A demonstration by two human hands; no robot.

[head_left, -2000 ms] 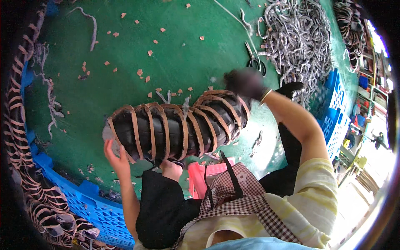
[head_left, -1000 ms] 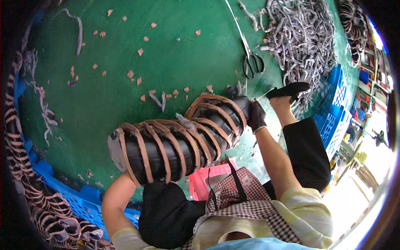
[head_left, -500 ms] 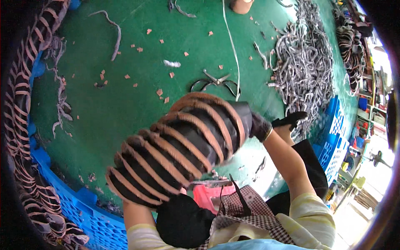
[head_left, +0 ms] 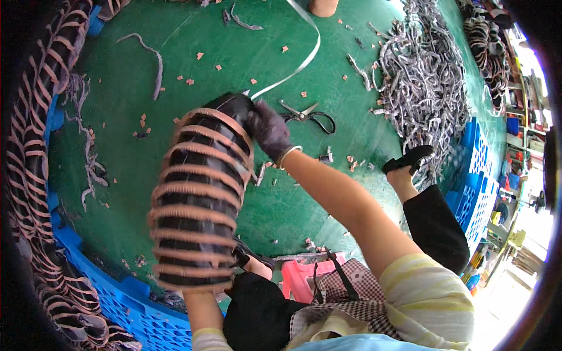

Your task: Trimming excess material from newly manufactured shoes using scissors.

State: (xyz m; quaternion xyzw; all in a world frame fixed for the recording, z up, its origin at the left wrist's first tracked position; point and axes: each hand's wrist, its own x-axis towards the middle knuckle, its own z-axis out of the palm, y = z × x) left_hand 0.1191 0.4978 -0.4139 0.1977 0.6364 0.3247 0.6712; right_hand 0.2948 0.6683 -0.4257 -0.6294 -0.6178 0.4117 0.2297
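A thick stack of nested black pieces with brown fuzzy rims [head_left: 196, 207] stretches away from me, left of the middle. My right hand [head_left: 270, 128], in a dark glove, is closed at the stack's far end, its fingertips partly hidden. A pale strap [head_left: 301, 64] runs from beside that end toward the far edge of the view. My left forearm [head_left: 203, 310] reaches up to the near end of the stack, which hides the left hand. Just right of the gloved hand, spread scissors with black handles [head_left: 304, 114] lie on the green floor.
A heap of grey fuzzy strips [head_left: 424, 88] lies at the far right, near blue crates [head_left: 468, 199]. More black-and-brown stacks [head_left: 35, 146] line the left side above a blue pallet [head_left: 134, 310]. A pink stool [head_left: 293, 278] is under me. Small brown scraps dot the floor.
The stack has swung from slanting rightward to pointing away from me. My right hand has moved left and farther out with its far end, and the pale strap has shifted and curved.
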